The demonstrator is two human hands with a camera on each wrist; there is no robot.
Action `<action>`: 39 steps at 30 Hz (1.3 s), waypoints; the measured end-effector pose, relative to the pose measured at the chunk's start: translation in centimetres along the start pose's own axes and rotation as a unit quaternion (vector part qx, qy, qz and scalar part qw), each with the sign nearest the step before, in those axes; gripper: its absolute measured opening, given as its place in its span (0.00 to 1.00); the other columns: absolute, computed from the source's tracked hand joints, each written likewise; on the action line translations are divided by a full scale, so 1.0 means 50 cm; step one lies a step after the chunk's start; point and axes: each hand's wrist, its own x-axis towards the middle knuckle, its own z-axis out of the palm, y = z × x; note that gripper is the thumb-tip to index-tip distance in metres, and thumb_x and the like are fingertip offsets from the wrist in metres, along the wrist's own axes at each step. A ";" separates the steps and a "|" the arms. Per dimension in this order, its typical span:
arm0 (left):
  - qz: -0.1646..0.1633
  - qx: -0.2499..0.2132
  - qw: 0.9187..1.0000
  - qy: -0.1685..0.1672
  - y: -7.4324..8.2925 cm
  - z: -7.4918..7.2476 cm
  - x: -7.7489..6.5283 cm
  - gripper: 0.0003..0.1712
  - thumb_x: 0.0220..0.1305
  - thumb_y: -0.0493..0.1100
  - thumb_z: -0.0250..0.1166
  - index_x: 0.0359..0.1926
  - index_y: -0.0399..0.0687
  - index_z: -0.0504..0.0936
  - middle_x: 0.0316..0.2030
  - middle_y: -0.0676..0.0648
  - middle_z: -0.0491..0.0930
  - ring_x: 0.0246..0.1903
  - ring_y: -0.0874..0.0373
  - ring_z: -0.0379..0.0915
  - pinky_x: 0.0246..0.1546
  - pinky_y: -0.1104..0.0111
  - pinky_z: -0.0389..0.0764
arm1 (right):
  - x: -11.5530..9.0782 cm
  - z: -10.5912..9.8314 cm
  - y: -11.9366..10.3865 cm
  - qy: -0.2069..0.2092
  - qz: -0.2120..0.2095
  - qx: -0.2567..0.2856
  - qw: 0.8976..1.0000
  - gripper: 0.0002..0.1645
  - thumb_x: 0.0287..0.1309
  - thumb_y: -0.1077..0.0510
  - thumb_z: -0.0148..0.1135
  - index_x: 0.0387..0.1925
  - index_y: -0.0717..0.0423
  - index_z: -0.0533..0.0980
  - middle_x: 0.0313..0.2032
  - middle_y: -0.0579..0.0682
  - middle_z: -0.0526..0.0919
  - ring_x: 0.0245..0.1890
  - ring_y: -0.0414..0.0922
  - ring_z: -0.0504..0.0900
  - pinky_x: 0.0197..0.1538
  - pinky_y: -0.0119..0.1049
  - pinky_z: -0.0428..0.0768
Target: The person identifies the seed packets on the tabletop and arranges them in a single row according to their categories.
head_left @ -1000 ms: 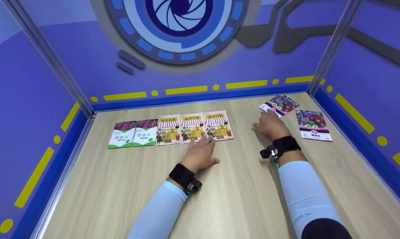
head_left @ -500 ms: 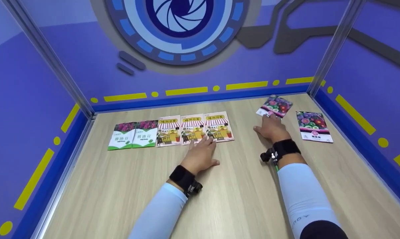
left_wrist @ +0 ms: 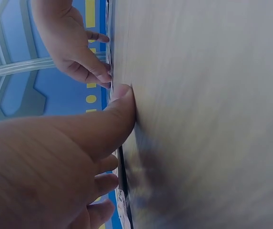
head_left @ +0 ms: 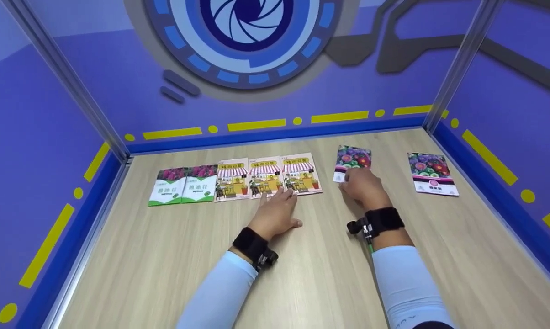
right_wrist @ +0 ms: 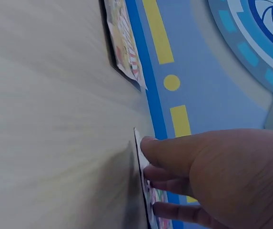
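Note:
My left hand (head_left: 275,214) rests near the row's lower edge, fingertips touching the rightmost of three pink-and-yellow seed packets (head_left: 300,171) with striped awnings. Its thumb lies spread on the table. Around the lower edge of a flower-printed seed packet (head_left: 353,157), my right hand (head_left: 362,187) presses with its fingertips. In the right wrist view, thumb and fingers (right_wrist: 167,210) all lie on that packet's upper face. The packet stands nearly straight, a gap to the right of the row. Part of its white lower band is hidden by the hand.
Two green-and-white seed packets (head_left: 199,183) adjoin the row's left end. Another flower-printed packet (head_left: 432,173) lies alone at the right. Blue printed walls (head_left: 275,109) enclose the wooden table (head_left: 320,274) at the back and both sides.
My right hand has slid the flower-printed packet leftward and slightly nearer, turning it from slanted to almost straight. My left hand has stayed in place.

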 end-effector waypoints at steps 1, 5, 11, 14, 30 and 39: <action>-0.002 -0.001 1.000 -0.001 0.000 -0.002 0.000 0.51 0.72 0.67 0.71 0.85 0.49 0.66 0.87 0.45 0.60 0.89 0.44 0.49 0.87 0.35 0.52 | 0.000 0.003 -0.005 0.003 -0.008 -0.002 1.000 0.20 0.76 0.49 0.66 0.55 0.60 0.85 0.52 0.64 0.90 0.50 0.62 0.86 0.61 0.69 0.82; -0.004 0.001 1.000 0.001 -0.001 -0.001 -0.002 0.51 0.72 0.67 0.71 0.85 0.49 0.67 0.87 0.45 0.61 0.89 0.45 0.50 0.87 0.34 0.53 | 0.002 0.020 -0.023 0.021 -0.035 -0.013 0.999 0.19 0.74 0.53 0.70 0.58 0.58 0.87 0.58 0.63 0.90 0.61 0.64 0.87 0.65 0.67 0.83; -0.003 0.004 1.000 0.005 -0.003 0.002 0.000 0.51 0.71 0.68 0.72 0.84 0.49 0.69 0.87 0.45 0.61 0.89 0.44 0.51 0.87 0.35 0.52 | -0.001 0.028 -0.041 0.017 -0.055 -0.012 0.998 0.18 0.74 0.57 0.70 0.61 0.55 0.87 0.61 0.60 0.89 0.66 0.62 0.85 0.69 0.71 0.79; -0.007 0.004 1.000 -0.002 -0.001 -0.002 0.000 0.51 0.72 0.69 0.70 0.85 0.49 0.68 0.87 0.46 0.60 0.89 0.45 0.50 0.87 0.35 0.51 | -0.003 0.026 -0.043 0.014 -0.059 -0.013 0.998 0.18 0.74 0.57 0.70 0.61 0.54 0.88 0.62 0.60 0.89 0.68 0.63 0.84 0.72 0.77 0.74; -0.002 0.012 1.000 0.002 0.000 0.001 0.000 0.49 0.72 0.69 0.70 0.83 0.49 0.70 0.87 0.46 0.60 0.89 0.45 0.50 0.87 0.35 0.53 | -0.011 0.026 -0.054 -0.007 -0.053 -0.019 0.998 0.20 0.77 0.54 0.67 0.65 0.51 0.87 0.64 0.60 0.88 0.67 0.61 0.84 0.74 0.72 0.75; 0.005 0.020 1.000 0.006 -0.002 0.003 -0.004 0.48 0.72 0.69 0.70 0.83 0.50 0.72 0.88 0.46 0.59 0.89 0.45 0.50 0.87 0.34 0.54 | -0.017 -0.010 -0.021 0.010 -0.038 0.045 0.998 0.25 0.80 0.50 0.64 0.71 0.53 0.82 0.71 0.65 0.82 0.76 0.66 0.77 0.79 0.66 0.73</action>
